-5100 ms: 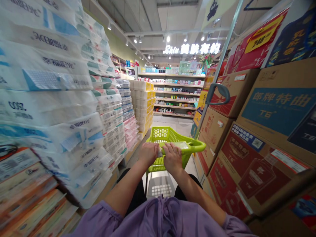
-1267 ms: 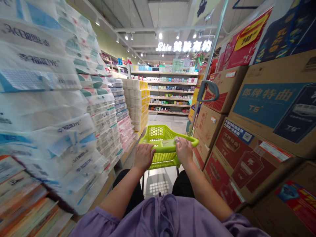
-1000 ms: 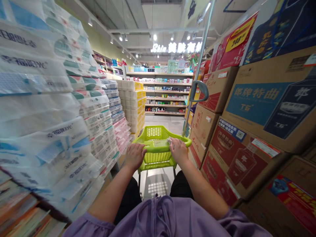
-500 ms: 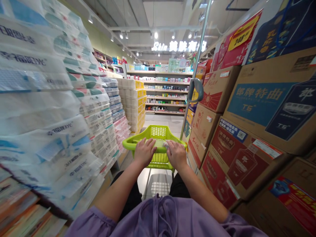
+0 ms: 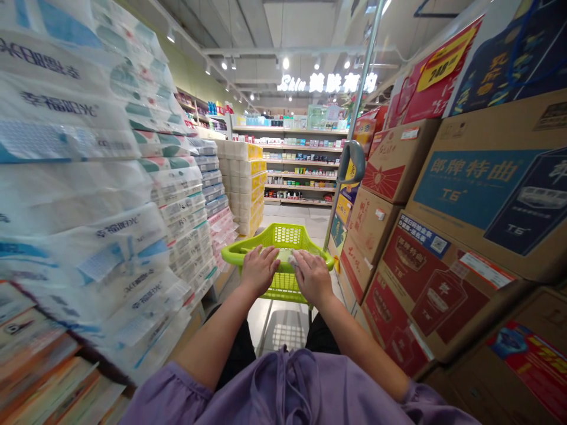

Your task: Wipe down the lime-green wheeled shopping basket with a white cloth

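A lime-green plastic shopping cart [image 5: 283, 235] with a perforated basket stands in front of me. Its handle [image 5: 231, 254] runs crosswise under both hands. My left hand [image 5: 259, 273] is closed over the left-middle part, fingers curled on top. My right hand [image 5: 312, 277] lies over the handle to the right, closed, with a small crumpled white tissue [image 5: 292, 258] showing at its inner fingertips. The fingers' undersides are hidden. A light label panel on the handle shows partly between the hands.
Tall stacks of wrapped tissue packs [image 5: 88, 171] line my left. Cardboard liquor boxes [image 5: 482, 177] are piled on the right, beside a metal pole with a grey handle [image 5: 351, 162]. Stocked shelves [image 5: 305, 159] stand across the tiled aisle [image 5: 301, 215] ahead.
My right hand and the tissue have moved left along the handle since about a second ago, and my left hand moved inward. The cart has turned slightly. Little differs over the last half second.
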Demonstrator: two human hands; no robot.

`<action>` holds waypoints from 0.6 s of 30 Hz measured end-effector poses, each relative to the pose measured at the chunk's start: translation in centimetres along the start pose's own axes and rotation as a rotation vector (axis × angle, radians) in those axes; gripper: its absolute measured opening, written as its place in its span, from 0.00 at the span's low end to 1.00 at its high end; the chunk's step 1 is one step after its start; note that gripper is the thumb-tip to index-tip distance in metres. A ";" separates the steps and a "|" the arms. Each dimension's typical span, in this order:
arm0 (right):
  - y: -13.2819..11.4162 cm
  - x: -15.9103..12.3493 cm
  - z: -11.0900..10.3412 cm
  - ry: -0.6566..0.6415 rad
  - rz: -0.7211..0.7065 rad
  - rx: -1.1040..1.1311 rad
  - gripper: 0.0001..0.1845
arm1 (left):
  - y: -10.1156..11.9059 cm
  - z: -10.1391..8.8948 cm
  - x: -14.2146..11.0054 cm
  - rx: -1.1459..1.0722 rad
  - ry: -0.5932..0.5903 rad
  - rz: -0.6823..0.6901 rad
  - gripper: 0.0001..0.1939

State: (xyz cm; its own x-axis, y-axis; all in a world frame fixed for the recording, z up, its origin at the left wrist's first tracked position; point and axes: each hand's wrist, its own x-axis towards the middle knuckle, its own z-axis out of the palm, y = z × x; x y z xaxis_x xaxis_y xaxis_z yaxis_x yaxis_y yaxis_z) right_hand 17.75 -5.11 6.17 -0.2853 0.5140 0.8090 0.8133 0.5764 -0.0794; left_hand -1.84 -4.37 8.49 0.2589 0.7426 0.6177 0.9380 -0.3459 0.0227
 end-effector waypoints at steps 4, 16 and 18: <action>0.2 -0.3 0.1 0.036 0.091 -0.013 0.20 | 0.3 -0.2 0.0 0.007 0.007 -0.020 0.19; 0.2 0.1 -0.2 -0.011 0.050 0.026 0.21 | -0.3 -0.6 -0.3 0.005 0.008 -0.026 0.19; 0.3 0.1 -0.2 -0.011 0.128 0.012 0.19 | -0.2 -0.6 -0.3 0.001 0.007 -0.033 0.19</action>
State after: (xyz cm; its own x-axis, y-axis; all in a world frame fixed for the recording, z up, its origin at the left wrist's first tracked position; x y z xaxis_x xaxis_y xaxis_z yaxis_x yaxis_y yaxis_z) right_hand 18.10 -5.02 6.34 -0.1846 0.5906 0.7856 0.8373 0.5130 -0.1889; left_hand -2.28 -4.84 8.79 0.2259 0.7498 0.6219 0.9463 -0.3203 0.0424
